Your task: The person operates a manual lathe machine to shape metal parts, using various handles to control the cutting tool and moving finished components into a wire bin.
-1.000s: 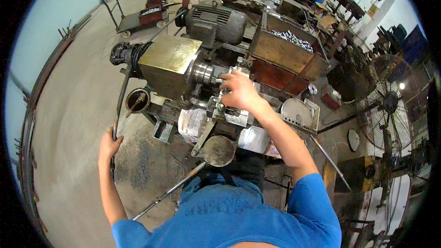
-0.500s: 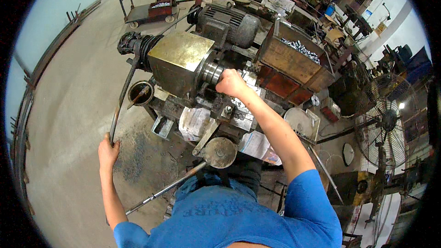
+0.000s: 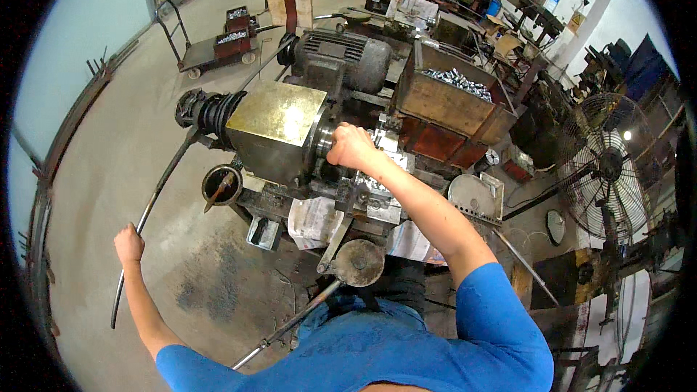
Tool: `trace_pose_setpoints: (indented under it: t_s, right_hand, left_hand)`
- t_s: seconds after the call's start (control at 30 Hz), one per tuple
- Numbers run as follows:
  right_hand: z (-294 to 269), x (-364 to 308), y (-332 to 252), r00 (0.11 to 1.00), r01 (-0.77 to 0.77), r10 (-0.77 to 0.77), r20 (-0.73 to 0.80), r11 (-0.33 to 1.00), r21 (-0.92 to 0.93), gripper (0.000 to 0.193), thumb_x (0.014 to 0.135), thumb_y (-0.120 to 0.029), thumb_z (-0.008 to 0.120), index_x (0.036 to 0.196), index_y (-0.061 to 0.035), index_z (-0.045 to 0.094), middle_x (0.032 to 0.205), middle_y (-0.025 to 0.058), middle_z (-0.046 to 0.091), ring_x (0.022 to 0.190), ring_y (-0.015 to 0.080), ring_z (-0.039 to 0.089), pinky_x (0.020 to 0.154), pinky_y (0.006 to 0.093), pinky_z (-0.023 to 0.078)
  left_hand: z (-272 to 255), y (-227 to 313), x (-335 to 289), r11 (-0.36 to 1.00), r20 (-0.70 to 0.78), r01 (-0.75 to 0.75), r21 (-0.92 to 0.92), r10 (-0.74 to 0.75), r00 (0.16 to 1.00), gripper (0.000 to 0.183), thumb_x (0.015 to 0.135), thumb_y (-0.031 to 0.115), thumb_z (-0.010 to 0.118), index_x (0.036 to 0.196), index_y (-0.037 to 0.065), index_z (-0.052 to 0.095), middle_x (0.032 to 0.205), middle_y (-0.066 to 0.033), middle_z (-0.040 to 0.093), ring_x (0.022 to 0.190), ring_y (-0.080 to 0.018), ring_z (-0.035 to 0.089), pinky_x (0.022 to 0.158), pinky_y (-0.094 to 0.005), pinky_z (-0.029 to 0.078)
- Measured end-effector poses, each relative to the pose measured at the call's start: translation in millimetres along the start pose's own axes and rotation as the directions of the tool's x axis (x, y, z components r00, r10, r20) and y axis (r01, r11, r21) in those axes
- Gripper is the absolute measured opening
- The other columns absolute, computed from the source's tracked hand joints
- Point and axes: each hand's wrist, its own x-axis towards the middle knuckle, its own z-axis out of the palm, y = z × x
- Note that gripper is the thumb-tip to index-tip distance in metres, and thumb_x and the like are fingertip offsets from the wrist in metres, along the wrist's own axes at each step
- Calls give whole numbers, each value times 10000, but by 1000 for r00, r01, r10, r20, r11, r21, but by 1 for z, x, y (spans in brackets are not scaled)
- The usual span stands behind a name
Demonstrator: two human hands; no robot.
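My left hand (image 3: pixel 129 245) is wrapped round a long dark lever (image 3: pixel 156 190), near its lower end. The lever runs up to the black ribbed cylinder at the left end of the lathe-like machine. Its headstock (image 3: pixel 272 120) has a brass-coloured top plate. At the headstock's right side my right hand (image 3: pixel 352 147) is closed at the front of the shiny metal spindle (image 3: pixel 327 138). What those fingers hold, if anything, is hidden. A round metal disc (image 3: pixel 359 262) on an arm sits below, in front of my body.
A metal bin (image 3: pixel 454 109) of small shiny parts stands behind the machine to the right. An electric motor (image 3: pixel 341 58) is behind the headstock. A pot with a brush (image 3: pixel 221 185) hangs at the left. A large fan (image 3: pixel 610 167) stands far right, a trolley (image 3: pixel 207 51) far left.
My left hand has swung outward to the left with the lever. My right hand stays at the spindle, with its fingers closer to the headstock. The whole view has shifted slightly.
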Motion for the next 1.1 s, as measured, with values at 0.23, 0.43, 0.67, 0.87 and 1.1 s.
trace_pose_setpoints:
  t_s: [0.23, 0.43, 0.67, 0.87, 1.1]
  right_hand:
    - [-41, -65, 20, 951, 192, -158, -266, 976, 107, 241, 550, -128, 608, 778, -48, 613, 1274, 187, 448, 898, 391, 571, 784, 424, 472]
    - [-67, -181, 98, 957, 40, 22, -290, 978, 206, 321, 549, -117, 629, 858, -35, 613, 1286, 202, 440, 1078, 376, 509, 870, 373, 443]
    - [-73, -321, 204, 855, -438, 452, -253, 892, 113, 258, 558, -146, 644, 782, -18, 632, 947, 139, 607, 868, 329, 586, 767, 359, 478]
    - [-47, -450, 330, 597, -799, 753, -277, 526, -292, 558, 573, -137, 627, 1119, -48, 554, 1100, 156, 583, 1028, 323, 542, 861, 376, 439]
    - [20, -583, 401, 337, -907, 894, -294, 225, -355, 319, 708, -231, 569, 975, -56, 565, 890, 203, 623, 841, 383, 599, 730, 468, 471]
  left_hand:
    - [-29, 95, -10, 855, -450, -126, -503, -135, 883, 378, 803, 198, 619, 1113, -2, 541, 919, -179, 611, 867, -320, 587, 765, -402, 465]
    - [110, 266, -54, 554, 412, 282, -783, 122, 903, 469, 676, 297, 681, 1023, -6, 591, 880, -224, 625, 836, -353, 613, 723, -396, 486]
    - [76, 293, -15, 695, 186, -695, -183, 719, 670, 254, 675, 225, 642, 895, 106, 595, 768, -104, 631, 732, -298, 629, 642, -416, 491]
    - [36, 291, -37, 831, 304, -445, -334, 541, 784, 281, 699, 178, 633, 964, 96, 590, 825, -156, 641, 778, -321, 623, 664, -426, 497]
    - [-66, 263, -126, 578, 555, 80, -812, 722, 412, 453, 801, 289, 631, 1163, 33, 541, 879, -172, 649, 809, -230, 630, 716, -358, 486]
